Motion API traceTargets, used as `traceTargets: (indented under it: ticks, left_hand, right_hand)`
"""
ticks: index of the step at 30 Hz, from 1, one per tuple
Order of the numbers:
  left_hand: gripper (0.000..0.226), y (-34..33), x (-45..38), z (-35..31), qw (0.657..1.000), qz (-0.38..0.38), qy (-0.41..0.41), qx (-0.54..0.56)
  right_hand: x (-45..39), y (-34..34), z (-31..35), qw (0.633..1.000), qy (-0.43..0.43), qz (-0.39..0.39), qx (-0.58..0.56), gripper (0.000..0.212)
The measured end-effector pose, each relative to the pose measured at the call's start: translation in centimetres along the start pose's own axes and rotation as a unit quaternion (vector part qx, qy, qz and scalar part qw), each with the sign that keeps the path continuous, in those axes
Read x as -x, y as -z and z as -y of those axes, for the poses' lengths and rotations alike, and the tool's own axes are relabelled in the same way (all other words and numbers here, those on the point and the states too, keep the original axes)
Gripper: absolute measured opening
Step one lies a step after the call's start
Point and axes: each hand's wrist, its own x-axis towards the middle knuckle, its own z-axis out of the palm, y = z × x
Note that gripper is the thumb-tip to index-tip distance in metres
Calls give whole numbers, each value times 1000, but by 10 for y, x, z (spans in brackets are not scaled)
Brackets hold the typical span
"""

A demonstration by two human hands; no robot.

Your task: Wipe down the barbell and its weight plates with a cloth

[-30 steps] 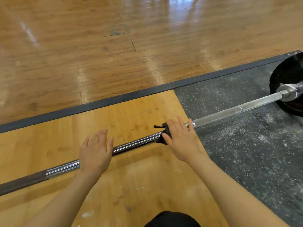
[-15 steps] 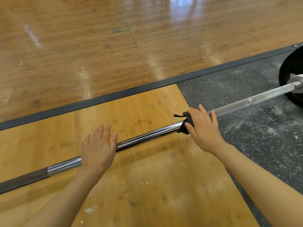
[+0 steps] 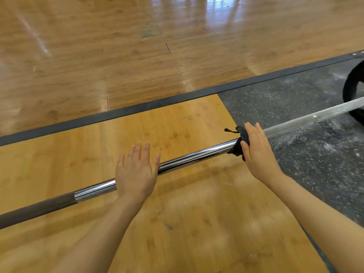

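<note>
Left hand (image 3: 136, 174) flat, fingers straight, on barbell (image 3: 193, 157). Right hand (image 3: 256, 152) presses dark cloth (image 3: 239, 144) on bar; fingers straight, thumb hidden. Weight plate (image 3: 352, 87) far right.

no gloves, no sleeves here, left hand (image 3: 136, 174) and right hand (image 3: 258, 152) both bare up the forearms
</note>
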Motion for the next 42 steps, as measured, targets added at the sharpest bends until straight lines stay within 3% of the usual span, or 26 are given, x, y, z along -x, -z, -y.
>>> traceTargets:
  ticks: [15,20,27,31,37,42]
  left_hand:
    - [83,-6,58,-11,1000,8,-13,-7]
    - [77,-3,80,-14,999,7,-34,-22]
    - [83,4,107,-17,997,23,-66,-28]
    - [90,2,119,-18,997,42,-64,-27]
    - [75,3,132,-1,990,22,-137,-37]
    - [72,0,138,6,992,41,-117,-25]
  right_hand:
    - [48,6,3,1000,9,6,12,47]
    - [62,5,13,996,54,63,23,32]
    - [87,8,31,994,58,93,5,43]
    - [100,11,40,990,96,96,29,34]
    - [111,-11,87,976,174,132,22,31]
    - [123,-18,97,960,214,140,113,37]
